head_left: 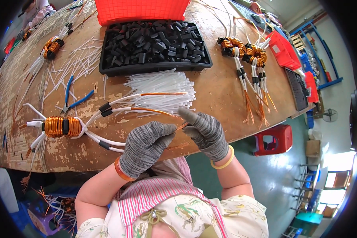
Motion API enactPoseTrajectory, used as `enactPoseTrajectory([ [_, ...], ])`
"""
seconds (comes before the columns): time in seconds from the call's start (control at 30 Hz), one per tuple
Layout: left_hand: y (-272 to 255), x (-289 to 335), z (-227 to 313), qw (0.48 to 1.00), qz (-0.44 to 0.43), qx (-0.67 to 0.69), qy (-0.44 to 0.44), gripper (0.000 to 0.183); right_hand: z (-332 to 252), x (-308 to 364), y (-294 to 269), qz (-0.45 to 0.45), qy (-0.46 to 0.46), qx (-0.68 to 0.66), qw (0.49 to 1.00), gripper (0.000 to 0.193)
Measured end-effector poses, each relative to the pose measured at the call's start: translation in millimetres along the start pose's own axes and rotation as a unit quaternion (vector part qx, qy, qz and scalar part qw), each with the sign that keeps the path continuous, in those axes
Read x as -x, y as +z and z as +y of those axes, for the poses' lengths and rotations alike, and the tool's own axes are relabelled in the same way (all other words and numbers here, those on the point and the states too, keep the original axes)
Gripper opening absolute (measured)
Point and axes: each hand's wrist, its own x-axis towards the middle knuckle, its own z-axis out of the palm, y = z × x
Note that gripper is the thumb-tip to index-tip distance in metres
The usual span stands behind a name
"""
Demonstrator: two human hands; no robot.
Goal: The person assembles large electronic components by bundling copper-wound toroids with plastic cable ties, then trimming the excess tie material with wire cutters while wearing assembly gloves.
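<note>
In front of me on the worktable lies a copper-wound coil (54,127) with white-sleeved leads running to its right. Black sleeve pieces (105,109) sit on those leads, and their far ends are bare copper strands. My left hand (148,146), in a grey glove, has its fingers pinched on the bare end of a copper wire (182,126). Facing it, my gloved right hand (207,133) closes thumb and fingertips around the same strands. The tip is mostly covered by the fingers. Another bare copper lead (162,94) extends just beyond the hands.
Behind the hands are a pile of white cable ties (162,85) and a black tray (158,68) of black sleeves, with a red bin (139,10) behind. Blue-handled cutters (67,104) lie left. More coils (256,55) rest at right; a red stool (279,139) stands beyond the table edge.
</note>
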Motion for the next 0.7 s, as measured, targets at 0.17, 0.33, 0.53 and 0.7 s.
enactPoseTrajectory([
  [0.17,2,1,2,1.000,-0.008,-0.003,-0.009,0.021,-9,-6,1,-0.015,-0.053,0.112,0.992,0.018],
  [0.33,0,0,4,0.999,0.018,-0.027,0.036,0.021,-3,-5,0,-0.023,-0.031,0.132,0.990,0.013],
  [0.53,1,-2,2,0.998,0.043,0.041,-0.008,0.022,2,0,-8,0.115,0.176,-0.198,0.957,0.019],
  [0.7,2,-1,1,0.998,0.047,0.034,-0.010,0.020,-1,-3,-6,0.086,0.301,-0.310,0.898,0.031],
])
